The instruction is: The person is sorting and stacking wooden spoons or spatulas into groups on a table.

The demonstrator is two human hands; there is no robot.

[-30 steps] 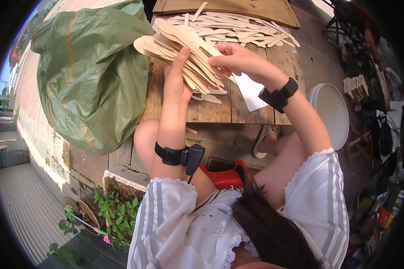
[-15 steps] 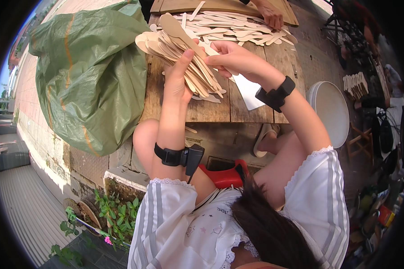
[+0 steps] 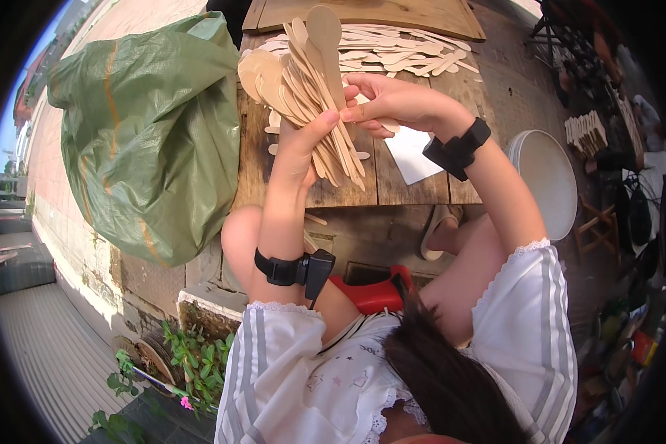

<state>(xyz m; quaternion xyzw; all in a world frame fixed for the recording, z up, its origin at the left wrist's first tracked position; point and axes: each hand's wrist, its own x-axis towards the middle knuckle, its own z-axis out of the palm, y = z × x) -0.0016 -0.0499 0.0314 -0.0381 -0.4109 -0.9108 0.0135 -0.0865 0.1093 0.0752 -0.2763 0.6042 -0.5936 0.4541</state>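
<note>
A thick fanned bundle of flat wooden spoons (image 3: 292,89) is gripped in my left hand (image 3: 301,144), above the near side of the wooden table. Their rounded bowls point up and away, and the handles stick out below my thumb. One spoon (image 3: 323,41) stands taller than the others at the bundle's right side. My right hand (image 3: 392,103) is closed at that spoon's handle, thumb against it, right next to my left thumb. A pale wooden end shows under my right palm; whether I hold it is unclear.
Many loose wooden spoons (image 3: 399,53) lie across the far part of the table (image 3: 355,189), before a wooden board (image 3: 370,15). White paper (image 3: 414,159) lies under my right wrist. A green woven sack (image 3: 148,140) stands left; a white bucket (image 3: 544,181) is right.
The bundle has tipped more upright and shifted slightly right and nearer me. My right hand has stayed beside it. The other person's hand over the far spoons has gone from view.
</note>
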